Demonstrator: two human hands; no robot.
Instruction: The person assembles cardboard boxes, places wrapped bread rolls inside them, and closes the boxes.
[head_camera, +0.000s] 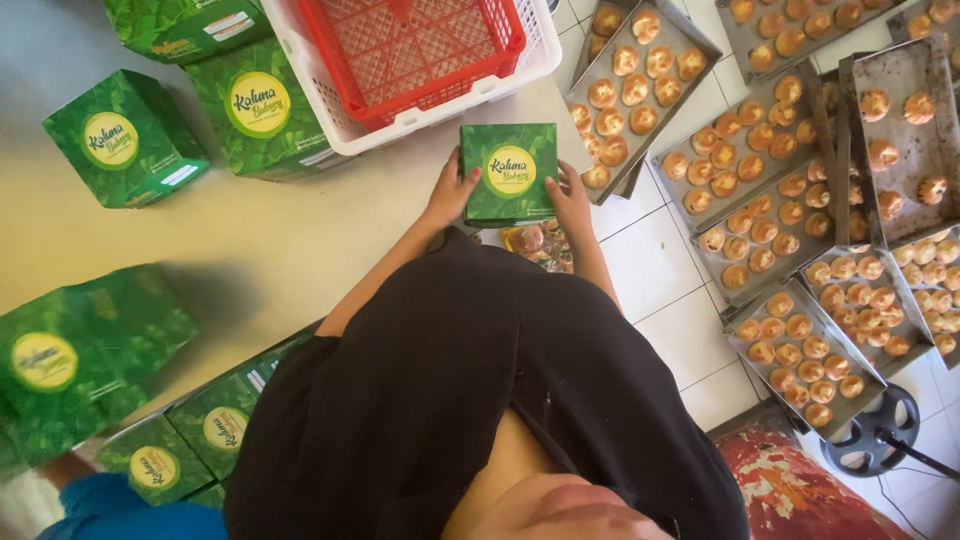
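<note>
I hold a small square green box (508, 172) with a round yellow label between both hands, at the edge of the cream table (300, 240). My left hand (450, 192) grips its left side and my right hand (572, 200) grips its right side. The box lid is closed. Just under the box, near my body, lies a clear pack of baked buns (537, 244), partly hidden by my black garment.
A white crate (420, 115) with a red crate (410, 45) nested in it stands behind the box. More green boxes (125, 140) sit at the left and lower left. Several metal trays of buns (800, 350) cover the tiled floor at the right. A fan base (870, 432) stands lower right.
</note>
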